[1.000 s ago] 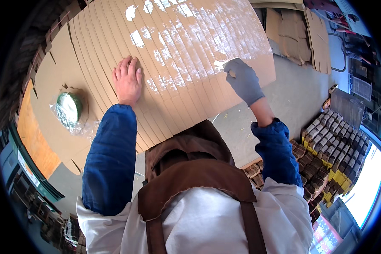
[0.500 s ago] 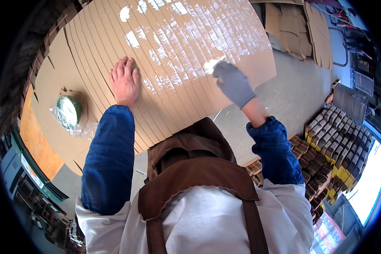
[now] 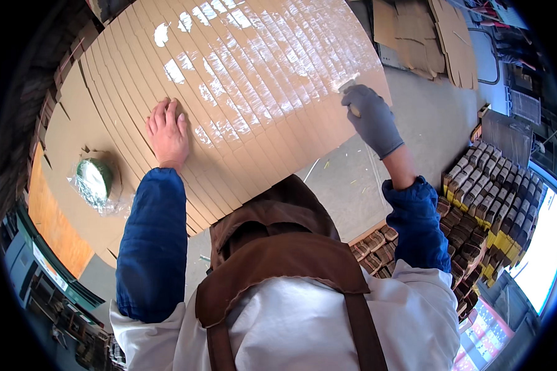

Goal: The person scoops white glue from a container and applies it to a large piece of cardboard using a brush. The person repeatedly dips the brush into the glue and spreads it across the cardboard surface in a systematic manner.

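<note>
Overlapping cardboard sheets lie fanned out before me, their edges in a row of narrow steps. White, glue-like paste coats the far and right part of them in streaks and thick blobs. My left hand is bare and rests flat on the sheets, left of the paste. In a grey glove, my right hand grips a brush near the right edge of the cardboard. The brush's white-smeared end touches or nearly touches the sheet; most of its handle is hidden in my fist.
On the cardboard's left stands a green round container wrapped in clear plastic. Bundled cardboard stacks with yellow at their lower edges stand on the right. More flat cardboard lies at the far right. An orange-brown board shows at the left.
My right hand has moved right with the brush, to the cardboard's edge. In the picture, my left hand and the sheets sit slightly lower and further left, as the view has shifted.
</note>
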The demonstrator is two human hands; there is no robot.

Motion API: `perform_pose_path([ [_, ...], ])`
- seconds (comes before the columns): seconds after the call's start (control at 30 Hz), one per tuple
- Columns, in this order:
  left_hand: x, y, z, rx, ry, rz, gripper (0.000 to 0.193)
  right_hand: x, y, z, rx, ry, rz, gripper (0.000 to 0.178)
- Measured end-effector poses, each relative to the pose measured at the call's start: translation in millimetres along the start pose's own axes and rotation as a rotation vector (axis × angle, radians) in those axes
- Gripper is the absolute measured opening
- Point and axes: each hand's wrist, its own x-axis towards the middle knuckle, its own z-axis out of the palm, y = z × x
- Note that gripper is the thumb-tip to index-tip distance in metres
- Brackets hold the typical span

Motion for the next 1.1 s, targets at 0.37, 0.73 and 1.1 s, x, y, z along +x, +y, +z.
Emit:
perform_pose_path([
  [0.37, 2.8, 1.6, 1.4, -0.022, -0.012, 0.003, 0.040, 1.7, -11.2, 21.6, -0.051, -0.078, -0.069, 0.014],
  [0.73, 3.4, 2.6, -0.7, -0.004, -0.028, -0.001, 0.040, 4.3, 34.5, 18.2, -0.082, -0.054, 0.095, 0.013],
  [1.1, 2.6, 1.4, -0.9, -0.019, -0.030, 0.012, 0.040, 23.2, 80.0, 11.4, -0.112, 0.034, 0.240, 0.012],
])
